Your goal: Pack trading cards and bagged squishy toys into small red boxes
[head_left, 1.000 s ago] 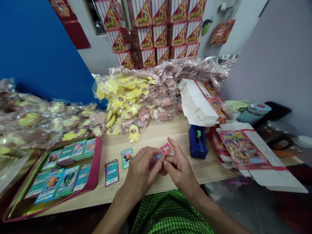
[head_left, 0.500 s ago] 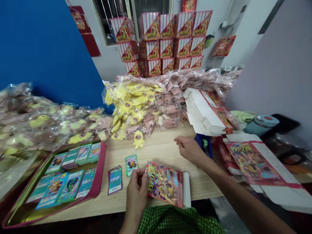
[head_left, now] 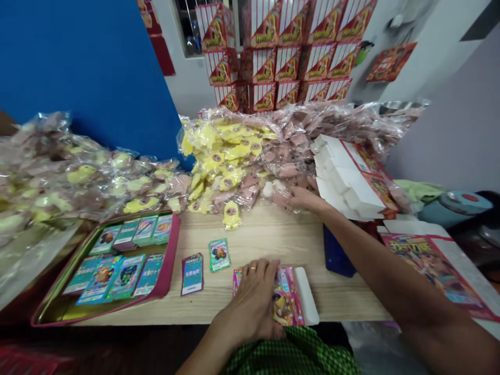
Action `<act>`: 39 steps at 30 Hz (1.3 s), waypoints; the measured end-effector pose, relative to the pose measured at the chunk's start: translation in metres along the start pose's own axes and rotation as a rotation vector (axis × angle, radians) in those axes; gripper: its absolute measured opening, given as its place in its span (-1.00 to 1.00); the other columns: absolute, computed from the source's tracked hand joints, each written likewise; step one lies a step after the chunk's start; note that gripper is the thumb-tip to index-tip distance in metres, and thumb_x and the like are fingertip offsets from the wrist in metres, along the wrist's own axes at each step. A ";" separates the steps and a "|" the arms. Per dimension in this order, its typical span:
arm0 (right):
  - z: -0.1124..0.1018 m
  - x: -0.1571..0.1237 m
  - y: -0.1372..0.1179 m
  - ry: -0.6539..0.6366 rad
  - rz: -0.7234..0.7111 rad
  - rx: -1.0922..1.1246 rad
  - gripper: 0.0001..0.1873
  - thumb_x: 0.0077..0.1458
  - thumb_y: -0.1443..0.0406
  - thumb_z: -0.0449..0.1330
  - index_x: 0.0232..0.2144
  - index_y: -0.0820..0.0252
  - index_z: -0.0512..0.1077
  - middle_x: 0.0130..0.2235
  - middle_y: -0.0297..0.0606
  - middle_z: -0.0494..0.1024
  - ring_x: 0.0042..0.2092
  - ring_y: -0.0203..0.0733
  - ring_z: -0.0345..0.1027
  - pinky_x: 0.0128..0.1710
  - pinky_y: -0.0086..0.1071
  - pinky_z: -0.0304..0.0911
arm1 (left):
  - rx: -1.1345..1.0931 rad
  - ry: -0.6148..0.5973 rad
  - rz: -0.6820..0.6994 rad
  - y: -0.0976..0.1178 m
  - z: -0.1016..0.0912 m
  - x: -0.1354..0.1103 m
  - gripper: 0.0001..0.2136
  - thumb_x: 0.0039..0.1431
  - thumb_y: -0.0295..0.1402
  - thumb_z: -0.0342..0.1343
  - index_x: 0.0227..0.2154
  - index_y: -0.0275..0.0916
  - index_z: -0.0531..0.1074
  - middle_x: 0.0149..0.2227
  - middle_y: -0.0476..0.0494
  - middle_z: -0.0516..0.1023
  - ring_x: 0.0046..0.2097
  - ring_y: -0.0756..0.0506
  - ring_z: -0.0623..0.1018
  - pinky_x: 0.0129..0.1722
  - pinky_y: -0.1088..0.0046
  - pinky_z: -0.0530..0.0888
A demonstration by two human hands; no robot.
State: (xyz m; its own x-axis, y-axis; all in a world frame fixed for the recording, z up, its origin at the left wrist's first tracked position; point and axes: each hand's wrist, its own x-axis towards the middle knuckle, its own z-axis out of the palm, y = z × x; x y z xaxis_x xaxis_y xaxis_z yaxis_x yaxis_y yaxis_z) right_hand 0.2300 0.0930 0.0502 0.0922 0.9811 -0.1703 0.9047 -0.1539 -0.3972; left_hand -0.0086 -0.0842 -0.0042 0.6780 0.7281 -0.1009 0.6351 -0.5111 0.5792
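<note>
My left hand lies across a colourful printed flat carton, its fingers over the front and its thumb near the lower edge, gripping it. The carton's white end flap stands out on the right. My right hand reaches to the near edge of the heap, touching a pink plush toy in a clear bag; its fingertips are partly hidden and blurred. Left of the carton lie a small stack of green-edged cards and a stack of blue cards.
A red-rimmed tin with several card stacks stands left. One yellow bagged toy lies before the heap. Opened cartons, a blue tape dispenser and a flattened printed carton are right. Stacked red boxes rise behind.
My right hand has moved forward from above the table to the pink toys. The left hand has shifted from the carton's left edge to lie over its front. The view has tilted down and left.
</note>
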 end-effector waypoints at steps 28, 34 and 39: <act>-0.062 -0.202 -0.030 0.271 -0.804 -0.002 -0.79 0.37 0.29 0.03 -0.06 0.09 0.45 -0.05 -0.10 0.53 -0.07 -0.02 0.44 -0.10 -0.19 0.32 | -0.322 0.566 -0.180 0.022 -0.012 -0.023 0.05 -0.27 -0.26 0.48 0.29 -0.12 -0.01 0.18 -0.31 0.30 0.16 -0.40 0.38 0.16 -0.11 0.37; -0.024 -0.188 -0.043 0.273 -0.855 -0.030 -0.79 0.29 0.37 0.05 -0.19 0.15 0.49 -0.16 -0.08 0.56 -0.17 -0.02 0.45 -0.17 -0.16 0.31 | -0.306 0.438 -0.367 0.040 0.008 0.005 0.14 -0.27 0.13 0.47 0.31 -0.29 0.09 0.17 -0.46 0.37 0.20 -0.52 0.37 0.19 -0.24 0.32; 0.049 -0.154 -0.100 -0.040 -0.826 -0.293 -0.80 0.24 0.42 0.11 -0.20 0.30 0.53 -0.14 0.03 0.55 -0.08 0.09 0.43 -0.09 -0.11 0.33 | 0.147 0.425 -0.322 -0.032 -0.015 -0.038 -0.60 0.25 -0.32 0.17 0.12 -0.28 0.34 0.18 -0.44 0.43 0.22 -0.35 0.47 0.18 -0.02 0.44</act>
State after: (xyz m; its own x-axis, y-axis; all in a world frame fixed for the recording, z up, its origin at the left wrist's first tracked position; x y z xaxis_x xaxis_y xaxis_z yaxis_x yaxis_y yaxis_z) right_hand 0.1047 -0.0486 0.0721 -0.6494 0.7596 0.0356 0.7465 0.6457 -0.1604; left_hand -0.0599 -0.0888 -0.0066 0.2512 0.9629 0.0987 0.8511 -0.2683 0.4513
